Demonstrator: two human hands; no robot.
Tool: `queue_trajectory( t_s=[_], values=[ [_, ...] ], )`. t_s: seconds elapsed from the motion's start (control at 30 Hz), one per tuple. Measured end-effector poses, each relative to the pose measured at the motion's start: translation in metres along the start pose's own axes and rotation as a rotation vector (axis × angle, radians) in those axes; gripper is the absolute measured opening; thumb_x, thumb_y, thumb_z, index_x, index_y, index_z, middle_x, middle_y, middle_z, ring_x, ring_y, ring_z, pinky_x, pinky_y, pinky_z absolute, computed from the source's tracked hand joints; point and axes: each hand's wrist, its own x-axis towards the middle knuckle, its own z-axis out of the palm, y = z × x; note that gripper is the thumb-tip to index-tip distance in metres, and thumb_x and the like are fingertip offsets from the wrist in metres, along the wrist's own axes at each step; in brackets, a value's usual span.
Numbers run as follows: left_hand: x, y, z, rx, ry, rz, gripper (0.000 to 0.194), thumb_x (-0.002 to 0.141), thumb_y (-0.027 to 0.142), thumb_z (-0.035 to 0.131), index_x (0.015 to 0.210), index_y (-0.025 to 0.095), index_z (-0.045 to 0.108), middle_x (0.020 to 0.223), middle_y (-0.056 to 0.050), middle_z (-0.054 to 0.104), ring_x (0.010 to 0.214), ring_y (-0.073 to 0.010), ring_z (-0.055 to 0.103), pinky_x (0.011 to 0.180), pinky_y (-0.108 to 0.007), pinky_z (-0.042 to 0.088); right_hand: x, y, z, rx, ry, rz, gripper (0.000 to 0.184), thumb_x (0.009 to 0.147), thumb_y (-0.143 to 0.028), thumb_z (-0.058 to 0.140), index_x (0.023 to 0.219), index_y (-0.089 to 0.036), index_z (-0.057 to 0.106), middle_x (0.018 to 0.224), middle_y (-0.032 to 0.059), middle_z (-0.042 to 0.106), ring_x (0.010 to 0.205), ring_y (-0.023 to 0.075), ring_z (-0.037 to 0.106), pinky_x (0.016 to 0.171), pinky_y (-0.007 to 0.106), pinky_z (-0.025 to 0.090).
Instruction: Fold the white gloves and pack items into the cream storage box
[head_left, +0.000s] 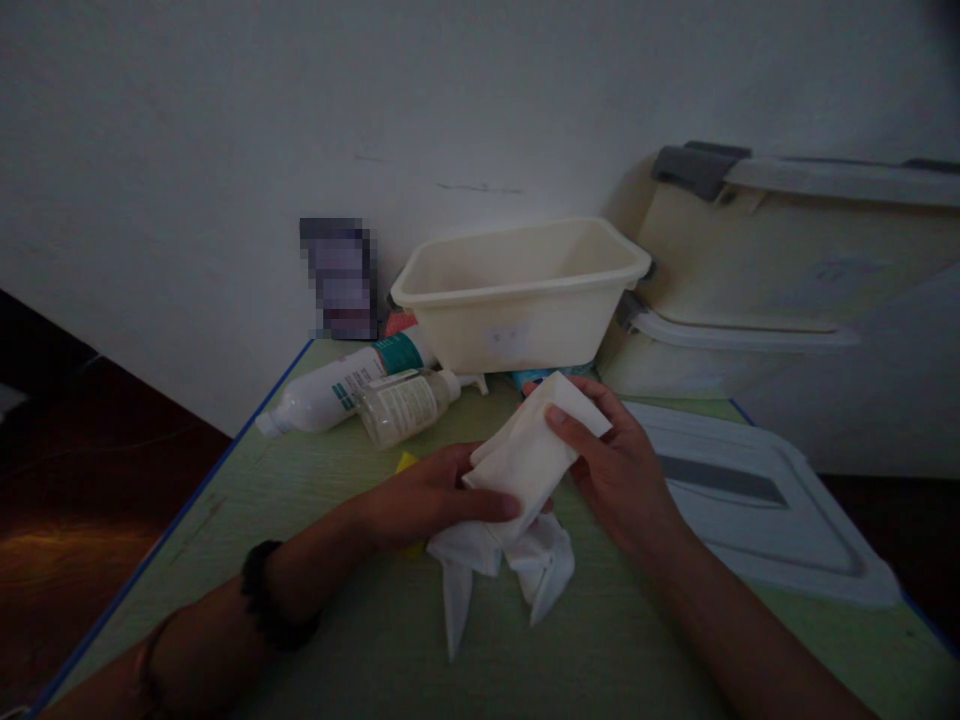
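A folded white cloth (525, 455) is held between both hands just above a green table (360, 620). My left hand (427, 495) grips its lower left edge, the thumb lying across the fold. My right hand (619, 470) holds its right side, thumb pressed on top. More white fabric (544, 565) hangs out below the fold and trails onto the table. Something small and yellow (406, 461) peeks out behind my left hand.
A cream plastic tub (517, 290) stands at the back by the wall. Two bottles (409, 402) (330, 390) lie on their sides to its left. A large lidded bin (787, 270) leans at the back right, and a grey-white lid (757, 500) lies flat on the right.
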Motion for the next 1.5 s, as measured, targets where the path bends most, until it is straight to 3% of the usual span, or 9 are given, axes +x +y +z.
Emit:
queue_trajectory(
  t_s=[0.23, 0.33, 0.47, 0.63, 0.8, 0.97, 1.17, 1.37, 1.5],
  values=[
    [0.0, -0.001, -0.001, -0.104, -0.092, 0.013, 0.029, 0.073, 0.028, 0.075, 0.097, 0.018, 0.061, 0.082, -0.005, 0.072, 0.07, -0.0151, 0.066, 0.064, -0.024, 0.047, 0.0, -0.001, 0.0, 0.016, 0.003, 0.01, 0.029, 0.073, -0.031, 0.074, 0.098, -0.028, 0.059, 0.112, 0.0016, 0.071, 0.092, 0.0187, 0.067, 0.076, 0.032, 0.054],
    [0.002, -0.001, 0.0, -0.128, -0.117, 0.007, 0.029, 0.075, 0.025, 0.074, 0.099, 0.02, 0.058, 0.083, -0.004, 0.073, 0.062, -0.0138, 0.066, 0.057, -0.022, 0.045, 0.0, -0.002, 0.001, 0.02, 0.006, 0.012, 0.029, 0.073, -0.031, 0.074, 0.097, -0.028, 0.059, 0.111, 0.0014, 0.071, 0.091, 0.0182, 0.067, 0.076, 0.032, 0.054],
    [0.002, 0.001, -0.002, -0.072, -0.175, -0.018, 0.02, 0.079, 0.028, 0.07, 0.095, 0.017, 0.066, 0.081, -0.005, 0.073, 0.06, -0.0138, 0.067, 0.057, -0.022, 0.046, 0.0, -0.001, 0.001, 0.013, 0.015, 0.017, 0.03, 0.072, -0.032, 0.074, 0.098, -0.027, 0.059, 0.113, 0.0031, 0.07, 0.092, 0.0196, 0.067, 0.077, 0.034, 0.054],
    [0.0, 0.002, -0.004, -0.039, -0.172, -0.06, 0.018, 0.08, 0.029, 0.069, 0.093, 0.017, 0.074, 0.081, -0.004, 0.074, 0.07, -0.0146, 0.068, 0.068, -0.024, 0.049, 0.001, 0.001, 0.0, 0.016, 0.038, 0.03, 0.03, 0.07, -0.031, 0.075, 0.097, -0.026, 0.062, 0.112, 0.0033, 0.071, 0.09, 0.019, 0.066, 0.078, 0.034, 0.053],
    [0.002, -0.004, -0.005, -0.081, -0.165, -0.052, 0.024, 0.078, 0.032, 0.071, 0.092, 0.013, 0.073, 0.077, -0.005, 0.073, 0.063, -0.0129, 0.066, 0.063, -0.023, 0.049, 0.001, -0.001, -0.001, -0.004, -0.004, 0.028, 0.032, 0.071, -0.033, 0.076, 0.099, -0.026, 0.063, 0.11, 0.002, 0.071, 0.085, 0.0169, 0.064, 0.073, 0.029, 0.051],
    [0.004, -0.009, -0.002, -0.207, -0.076, 0.009, 0.03, 0.071, 0.027, 0.078, 0.095, 0.012, 0.068, 0.078, -0.006, 0.074, 0.066, -0.0136, 0.067, 0.067, -0.025, 0.052, 0.003, -0.003, -0.002, 0.17, -0.122, 0.169, 0.028, 0.073, -0.029, 0.074, 0.098, -0.021, 0.067, 0.097, 0.0025, 0.072, 0.083, 0.0143, 0.062, 0.072, 0.024, 0.049],
    [0.003, -0.007, -0.001, -0.228, -0.064, 0.051, 0.028, 0.073, 0.024, 0.077, 0.095, 0.013, 0.065, 0.087, -0.007, 0.075, 0.069, -0.0157, 0.07, 0.067, -0.027, 0.054, 0.006, -0.004, -0.003, 0.222, -0.082, 0.239, 0.028, 0.072, -0.026, 0.073, 0.098, -0.018, 0.068, 0.098, 0.0051, 0.072, 0.084, 0.0148, 0.063, 0.072, 0.024, 0.05],
    [0.003, -0.008, -0.001, -0.192, -0.057, 0.058, 0.027, 0.073, 0.024, 0.077, 0.095, 0.014, 0.065, 0.085, -0.006, 0.075, 0.07, -0.0155, 0.07, 0.068, -0.027, 0.054, 0.003, -0.004, -0.002, 0.167, -0.162, 0.332, 0.024, 0.075, -0.033, 0.07, 0.092, -0.016, 0.069, 0.077, 0.0037, 0.072, 0.061, 0.0134, 0.059, 0.058, 0.026, 0.048],
    [0.003, -0.009, -0.002, -0.249, -0.12, 0.024, 0.03, 0.072, 0.026, 0.077, 0.097, 0.014, 0.066, 0.085, -0.006, 0.075, 0.073, -0.0164, 0.071, 0.071, -0.027, 0.053, 0.003, -0.004, -0.001, 0.19, -0.095, 0.265, 0.023, 0.069, -0.026, 0.076, 0.09, -0.019, 0.069, 0.087, 0.0023, 0.073, 0.075, 0.0132, 0.064, 0.068, 0.024, 0.051]
  ],
)
